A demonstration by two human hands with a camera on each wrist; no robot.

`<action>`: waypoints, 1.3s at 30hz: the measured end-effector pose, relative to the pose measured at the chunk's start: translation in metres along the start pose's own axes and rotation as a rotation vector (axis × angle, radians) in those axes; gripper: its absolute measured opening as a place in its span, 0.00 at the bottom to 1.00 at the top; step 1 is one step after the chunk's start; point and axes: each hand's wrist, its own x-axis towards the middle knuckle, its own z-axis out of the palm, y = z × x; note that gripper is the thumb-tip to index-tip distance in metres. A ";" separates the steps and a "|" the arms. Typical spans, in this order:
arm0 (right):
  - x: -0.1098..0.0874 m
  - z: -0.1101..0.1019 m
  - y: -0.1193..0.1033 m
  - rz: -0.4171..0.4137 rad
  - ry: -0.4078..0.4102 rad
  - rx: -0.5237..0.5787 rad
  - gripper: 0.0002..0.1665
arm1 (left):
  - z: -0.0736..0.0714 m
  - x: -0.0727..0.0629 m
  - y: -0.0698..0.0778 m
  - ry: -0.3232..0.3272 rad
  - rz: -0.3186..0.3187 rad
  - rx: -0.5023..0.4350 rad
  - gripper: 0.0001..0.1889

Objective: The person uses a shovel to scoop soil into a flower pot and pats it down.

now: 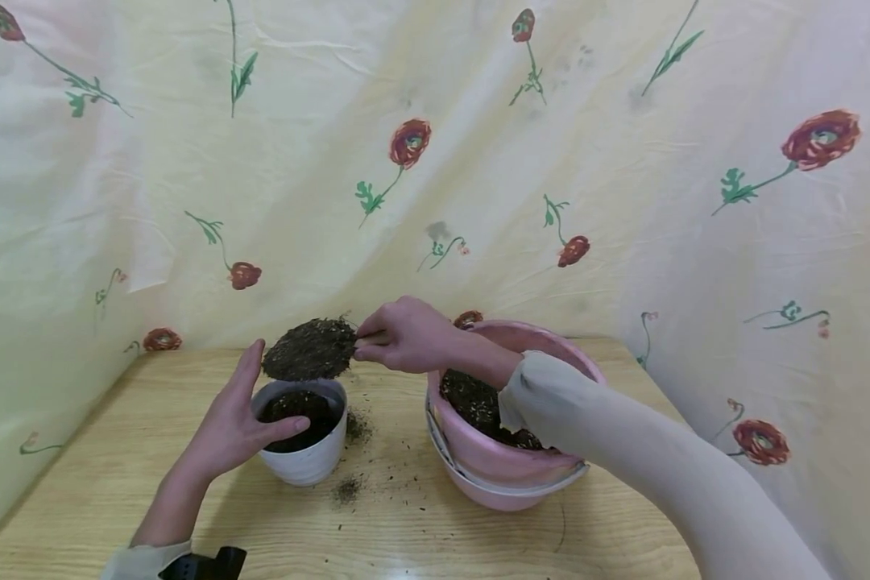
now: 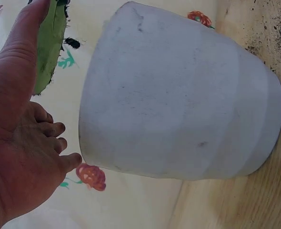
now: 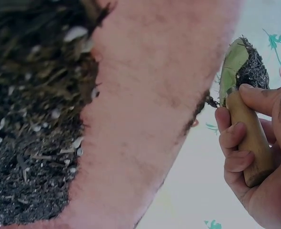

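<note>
My right hand (image 1: 413, 334) grips the wooden handle of a small trowel (image 3: 250, 138) with a green blade. Dark potting soil (image 1: 312, 350) is heaped on the blade, held over the mouth of a white flowerpot (image 1: 306, 463). That pot stands upright with dark soil inside, below its rim. Beside its left edge is my left hand (image 1: 235, 427), fingers spread and thumb reaching across the opening. In the left wrist view, the fingertips of the left hand (image 2: 21, 157) are right at the pot's rim, and the underside of the green blade shows above the thumb.
A larger pink pot (image 1: 507, 483) with soil (image 1: 482, 403) in it stands at the right, under my right forearm. Spilled soil (image 1: 348, 487) lies on the wooden table (image 1: 261, 532) between the pots. Floral cloth (image 1: 319, 177) hangs behind and at both sides.
</note>
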 end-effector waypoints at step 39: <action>0.013 0.025 -0.004 -0.014 -0.144 -0.031 0.09 | 0.004 -0.010 -0.017 0.007 0.008 -0.041 0.65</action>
